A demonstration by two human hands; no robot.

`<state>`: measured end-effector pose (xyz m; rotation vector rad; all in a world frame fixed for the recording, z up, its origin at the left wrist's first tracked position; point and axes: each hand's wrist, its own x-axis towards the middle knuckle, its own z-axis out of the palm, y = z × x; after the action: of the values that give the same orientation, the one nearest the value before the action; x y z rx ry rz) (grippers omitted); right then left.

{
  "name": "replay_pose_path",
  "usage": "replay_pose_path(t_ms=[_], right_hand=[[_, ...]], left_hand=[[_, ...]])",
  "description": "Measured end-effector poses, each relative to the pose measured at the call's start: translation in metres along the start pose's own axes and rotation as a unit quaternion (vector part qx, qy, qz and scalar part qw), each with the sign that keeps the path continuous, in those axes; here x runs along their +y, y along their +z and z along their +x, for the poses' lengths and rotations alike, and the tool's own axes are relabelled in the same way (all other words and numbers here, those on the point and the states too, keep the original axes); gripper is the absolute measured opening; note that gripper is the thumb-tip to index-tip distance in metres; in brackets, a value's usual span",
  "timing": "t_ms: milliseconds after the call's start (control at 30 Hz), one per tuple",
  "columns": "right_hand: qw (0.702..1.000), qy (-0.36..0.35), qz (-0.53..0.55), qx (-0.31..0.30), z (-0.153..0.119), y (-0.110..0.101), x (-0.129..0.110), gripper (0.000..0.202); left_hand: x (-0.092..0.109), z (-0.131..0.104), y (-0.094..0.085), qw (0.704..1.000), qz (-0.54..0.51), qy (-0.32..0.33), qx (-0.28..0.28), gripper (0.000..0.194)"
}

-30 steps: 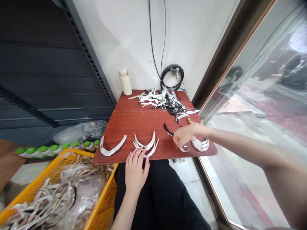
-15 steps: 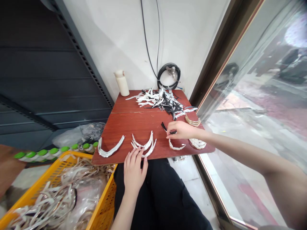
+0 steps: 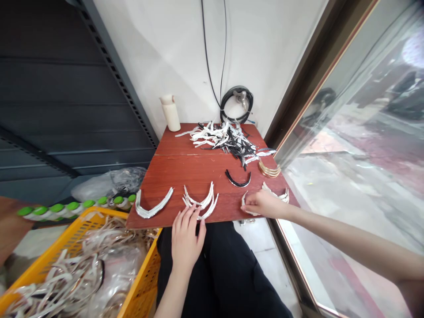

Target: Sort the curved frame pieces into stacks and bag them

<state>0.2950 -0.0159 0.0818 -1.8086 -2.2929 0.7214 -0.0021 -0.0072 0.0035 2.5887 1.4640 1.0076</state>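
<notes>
My left hand [image 3: 186, 236] lies with its fingers spread at the near edge of the red-brown table [image 3: 185, 165], its fingertips on a group of white curved strips [image 3: 209, 202]. At the right, my right hand [image 3: 263, 203] is closed over a small white curved strip [image 3: 244, 199], which it partly hides. More white curved strips [image 3: 284, 196] lie just beyond that hand. A black curved piece [image 3: 238, 183] sits behind it, and gold curved pieces [image 3: 269, 170] rest near the right edge. A white U-shaped bundle [image 3: 154, 211] is at the left.
Toward the back is a loose pile of white and black strips [image 3: 225, 139], with a cream bottle [image 3: 170, 115] and a coiled black cable [image 3: 236, 105] near the wall. A yellow crate [image 3: 145, 269] full of strips stands at lower left, beside green-capped bottles [image 3: 73, 206].
My right hand has moved from the black piece toward me and slightly right, onto the small white strip. The black curved piece is now uncovered. My left hand has stayed put.
</notes>
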Motion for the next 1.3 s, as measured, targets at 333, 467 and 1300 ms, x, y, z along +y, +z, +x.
replay_pose_path(t_ms=[333, 467, 1300], right_hand=[[0.986, 0.068, 0.031, 0.147, 0.089, -0.078, 0.017, 0.035], [0.960, 0.078, -0.113, 0.243, 0.166, -0.094, 0.026, 0.023], [0.808, -0.010, 0.506, 0.300, 0.257, -0.157, 0.013, 0.019]], left_hand=[[0.000, -0.002, -0.001, 1.000, 0.003, -0.001, -0.002, 0.041], [0.000, 0.000, 0.000, 1.000, 0.007, 0.001, 0.000, 0.041], [-0.002, -0.001, 0.000, 1.000, -0.008, 0.002, 0.007, 0.040]])
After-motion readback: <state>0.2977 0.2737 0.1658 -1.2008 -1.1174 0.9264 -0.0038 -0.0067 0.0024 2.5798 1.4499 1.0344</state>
